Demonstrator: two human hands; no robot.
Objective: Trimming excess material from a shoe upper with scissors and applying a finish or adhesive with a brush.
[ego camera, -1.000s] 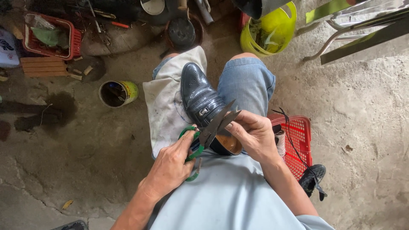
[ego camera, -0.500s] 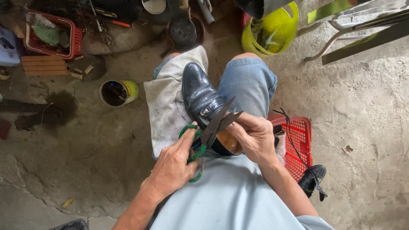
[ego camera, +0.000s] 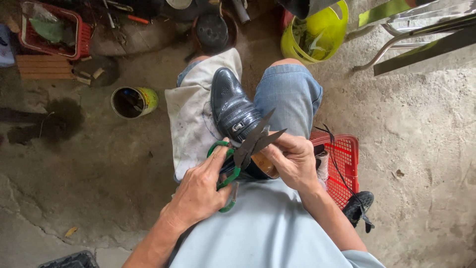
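A black leather shoe (ego camera: 232,106) lies on a pale cloth (ego camera: 191,116) spread over the person's lap, toe pointing away from the body, heel end close to the belly. All else is placed from this shoe.

The left hand (ego camera: 201,188) sits just beside the shoe's heel on the left, its fingers curled through the green handles of a pair of scissors (ego camera: 248,146). The dark blades cross over the heel opening and stand parted, tips aimed up and to the right. The right hand (ego camera: 292,161) is on the other side of the heel, pinching something small at the shoe's edge beside the blades; what it pinches is too small to make out.

To do this cut well, it looks wise to keep the shoe steady on the lap, hold the pinched piece taut, and close the blades slowly near their base, with the fingertips of the right hand kept out of their path.

Right of the shoe, a red basket (ego camera: 342,164) stands on the concrete floor (ego camera: 421,149). Left of it is an open tin can (ego camera: 133,101); beyond the toe, a yellow bucket (ego camera: 317,32).
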